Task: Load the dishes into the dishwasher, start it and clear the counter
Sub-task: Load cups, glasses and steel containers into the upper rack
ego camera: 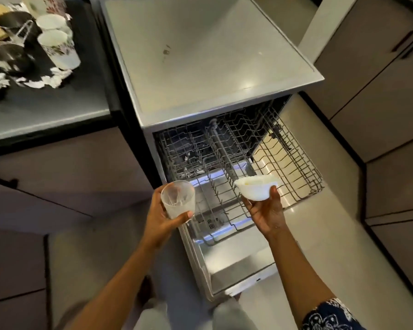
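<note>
rack open above (tines upright)

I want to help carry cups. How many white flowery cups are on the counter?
2. One white flowery cup stands farther back on the dark counter, the other cup just in front of it, beside the black pots. More may be hidden beyond the picture's edge.

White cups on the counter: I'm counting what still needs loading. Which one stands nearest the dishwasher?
The floral-patterned white cup at the front, closest to the dishwasher; the other white cup stands behind it, farther back on the counter.
</note>
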A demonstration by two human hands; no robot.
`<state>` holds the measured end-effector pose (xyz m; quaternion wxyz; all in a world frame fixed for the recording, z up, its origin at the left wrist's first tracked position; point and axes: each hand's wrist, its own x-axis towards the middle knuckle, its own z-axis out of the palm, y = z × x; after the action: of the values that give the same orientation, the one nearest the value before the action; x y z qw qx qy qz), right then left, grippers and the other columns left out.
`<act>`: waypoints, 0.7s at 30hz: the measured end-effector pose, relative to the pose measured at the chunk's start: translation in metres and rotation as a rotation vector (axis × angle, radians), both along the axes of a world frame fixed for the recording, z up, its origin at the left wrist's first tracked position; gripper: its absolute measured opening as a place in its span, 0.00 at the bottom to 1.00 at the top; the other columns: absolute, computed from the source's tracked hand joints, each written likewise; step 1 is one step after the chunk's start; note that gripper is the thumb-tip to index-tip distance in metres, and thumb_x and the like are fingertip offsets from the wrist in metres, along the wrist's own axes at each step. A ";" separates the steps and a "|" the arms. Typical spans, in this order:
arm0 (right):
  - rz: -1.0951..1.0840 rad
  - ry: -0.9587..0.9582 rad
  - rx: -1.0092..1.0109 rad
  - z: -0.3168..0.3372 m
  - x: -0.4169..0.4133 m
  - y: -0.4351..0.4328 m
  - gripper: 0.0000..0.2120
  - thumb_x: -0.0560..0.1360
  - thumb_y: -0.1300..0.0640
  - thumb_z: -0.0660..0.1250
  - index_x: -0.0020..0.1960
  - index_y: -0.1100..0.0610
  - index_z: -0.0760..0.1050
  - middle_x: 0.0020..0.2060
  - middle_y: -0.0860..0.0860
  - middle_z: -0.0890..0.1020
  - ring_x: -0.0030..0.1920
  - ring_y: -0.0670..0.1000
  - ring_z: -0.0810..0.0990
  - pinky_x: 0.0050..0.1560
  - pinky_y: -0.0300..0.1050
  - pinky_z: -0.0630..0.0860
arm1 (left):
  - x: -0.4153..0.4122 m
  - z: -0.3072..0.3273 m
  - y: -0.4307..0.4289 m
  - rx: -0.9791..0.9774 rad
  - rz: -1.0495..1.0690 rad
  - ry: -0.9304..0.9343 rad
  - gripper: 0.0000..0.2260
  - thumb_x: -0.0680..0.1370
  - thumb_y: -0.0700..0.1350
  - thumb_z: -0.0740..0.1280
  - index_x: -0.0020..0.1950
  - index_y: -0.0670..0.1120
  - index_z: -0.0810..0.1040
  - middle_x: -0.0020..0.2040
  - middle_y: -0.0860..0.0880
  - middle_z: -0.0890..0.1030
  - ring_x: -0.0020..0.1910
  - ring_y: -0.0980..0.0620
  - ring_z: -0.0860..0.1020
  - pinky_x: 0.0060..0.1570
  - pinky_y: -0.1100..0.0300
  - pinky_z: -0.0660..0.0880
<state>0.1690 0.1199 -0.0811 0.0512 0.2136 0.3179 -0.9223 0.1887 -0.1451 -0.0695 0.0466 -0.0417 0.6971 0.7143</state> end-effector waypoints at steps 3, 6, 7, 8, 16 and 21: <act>0.128 -0.096 0.031 -0.021 -0.013 0.033 0.51 0.49 0.45 0.83 0.67 0.57 0.66 0.61 0.62 0.74 0.61 0.63 0.74 0.55 0.65 0.74 | 0.010 -0.015 0.033 0.007 0.133 -0.022 0.32 0.59 0.50 0.78 0.60 0.54 0.71 0.56 0.54 0.79 0.55 0.54 0.78 0.49 0.60 0.78; 0.242 -0.189 0.160 -0.031 -0.026 0.054 0.46 0.48 0.49 0.84 0.62 0.53 0.69 0.61 0.61 0.74 0.61 0.65 0.73 0.53 0.65 0.75 | 0.018 -0.029 0.058 0.033 0.238 -0.055 0.34 0.59 0.50 0.78 0.61 0.52 0.70 0.57 0.49 0.78 0.56 0.51 0.78 0.52 0.54 0.78; 0.286 -0.222 0.229 -0.033 -0.030 0.058 0.44 0.49 0.51 0.84 0.61 0.52 0.69 0.61 0.61 0.74 0.61 0.64 0.74 0.51 0.64 0.77 | 0.021 -0.032 0.065 0.048 0.272 -0.069 0.34 0.58 0.51 0.79 0.61 0.52 0.70 0.57 0.50 0.78 0.56 0.51 0.78 0.53 0.54 0.77; 0.333 -0.247 0.315 -0.036 -0.034 0.061 0.39 0.54 0.53 0.83 0.61 0.51 0.69 0.62 0.60 0.73 0.60 0.63 0.74 0.49 0.62 0.79 | 0.024 -0.034 0.072 0.064 0.307 -0.084 0.35 0.57 0.52 0.79 0.60 0.53 0.70 0.57 0.50 0.78 0.56 0.52 0.78 0.52 0.55 0.78; 0.654 -0.095 1.199 -0.063 -0.050 0.063 0.41 0.61 0.53 0.80 0.69 0.50 0.65 0.65 0.53 0.70 0.64 0.58 0.70 0.61 0.57 0.74 | 0.033 -0.052 0.094 0.033 0.386 -0.154 0.33 0.57 0.52 0.78 0.59 0.57 0.71 0.57 0.52 0.78 0.55 0.51 0.78 0.53 0.45 0.77; 0.665 -0.142 1.523 -0.059 -0.063 0.104 0.45 0.60 0.50 0.80 0.71 0.52 0.61 0.66 0.58 0.67 0.65 0.60 0.68 0.62 0.56 0.72 | 0.015 -0.053 0.120 -0.001 0.279 -0.153 0.33 0.56 0.53 0.78 0.59 0.59 0.70 0.58 0.50 0.77 0.55 0.53 0.78 0.49 0.57 0.79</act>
<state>0.1060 0.2237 -0.1406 0.1823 0.1423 0.8972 -0.3762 0.2041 -0.0250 -0.1222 0.0001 -0.1925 0.6792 0.7083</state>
